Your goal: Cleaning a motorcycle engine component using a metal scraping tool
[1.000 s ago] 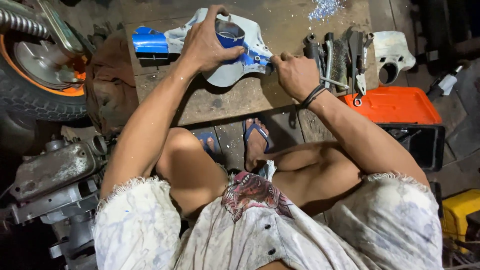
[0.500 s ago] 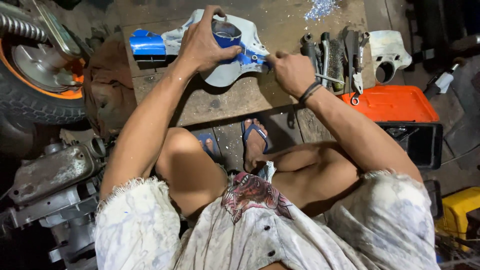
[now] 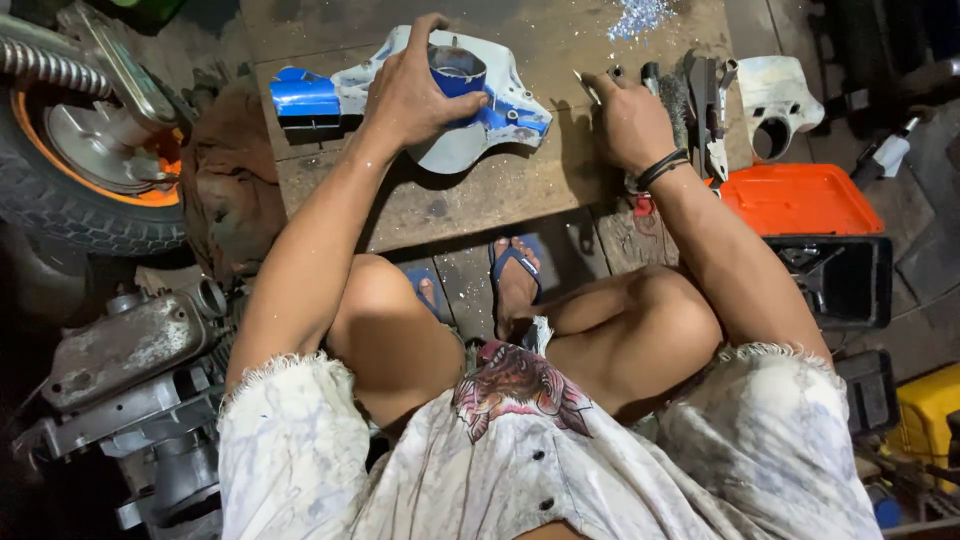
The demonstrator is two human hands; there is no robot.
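Blue and white plastic cover (image 3: 455, 150) lies on a wooden board (image 3: 480, 210) in the upper middle of the frame. The left hand (image 3: 415, 95) sits on top of it. Its fingers are spread and curl over the round blue hole, pressing the cover down.

The right hand (image 3: 625, 120) is just to the right, apart from the cover. Its fingers are bent, and it looks like they pinch a thin metal tool (image 3: 585, 85).

I think this is the hold-it-still part of the work. Any next move needs the left hand to keep the cover from sliding.

Half a second ago the right hand was close to the cover's right edge. Now it has moved away, toward the pile of tools (image 3: 700, 90).

An orange tray (image 3: 800, 200) is at the right. A wheel (image 3: 90, 180) is at the upper left.
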